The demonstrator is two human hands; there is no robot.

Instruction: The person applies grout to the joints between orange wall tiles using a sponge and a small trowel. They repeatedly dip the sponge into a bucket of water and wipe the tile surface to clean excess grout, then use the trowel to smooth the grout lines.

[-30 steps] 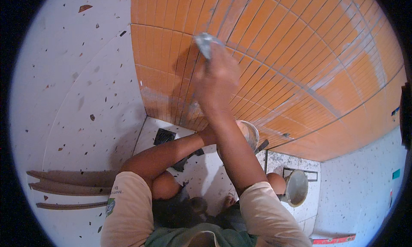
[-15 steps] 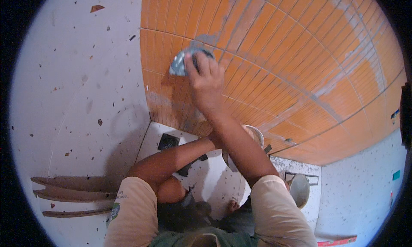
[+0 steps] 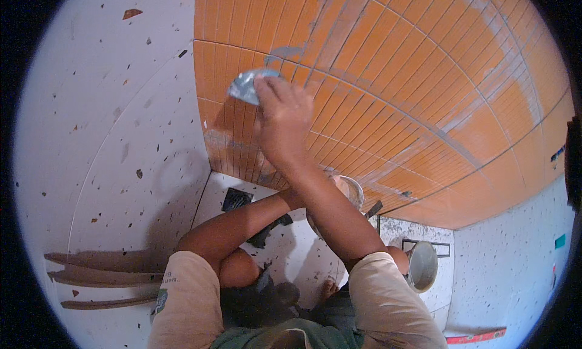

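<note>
My right hand (image 3: 285, 116) is raised before the orange ribbed tile wall (image 3: 376, 64), closed on a thin, rounded blue-grey scraper (image 3: 245, 88). Pale smears mark the scraper's face. Near it, grey grout (image 3: 285, 51) is smeared across a tile joint. My left forearm (image 3: 245, 219) passes beneath the right one. Only a small part of my left hand (image 3: 337, 180) shows, beside the rim of a round pale container (image 3: 357, 191); its fingers are mostly hidden behind my right forearm, as is much of the container.
Left stands a white speckled wall (image 3: 115, 125), with brown strips (image 3: 109, 270) low against it. A black square drain cover (image 3: 237, 199) lies on the white floor. A grey bucket (image 3: 422, 267) stands at the right, and a red level (image 3: 476, 337) lies beyond it.
My right hand and the scraper have shifted slightly left, and the scraper now shows flatter. My left arm has stayed nearly in place.
</note>
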